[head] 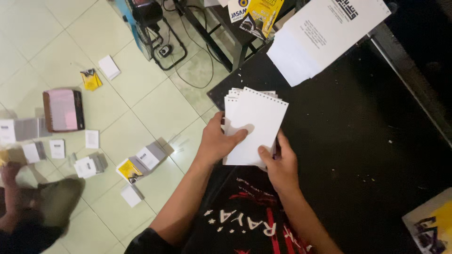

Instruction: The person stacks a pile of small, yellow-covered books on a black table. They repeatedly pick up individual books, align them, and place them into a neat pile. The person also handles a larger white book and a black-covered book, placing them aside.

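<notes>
Both hands grasp a stack of white punched sheets [254, 124] above the black surface [358, 141]. The left hand [217, 141] pinches its left edge, thumb on top; the right hand [278, 164] grips the bottom corner.

Lower sheets [230, 101] mostly hidden under top sheet [256, 124] — yellow booklet [431, 226] cut off at corner — floor person [28, 207] blurred.

Just the one camera here, strapped to my head and pointing almost straight down past my chest. It sits close over the black matte surface [358, 141], which fills the right side of the view, while the pale tiled floor [155, 108] drops away on the left, further off. The whole picture sits tilted, edges running diagonally.
</notes>
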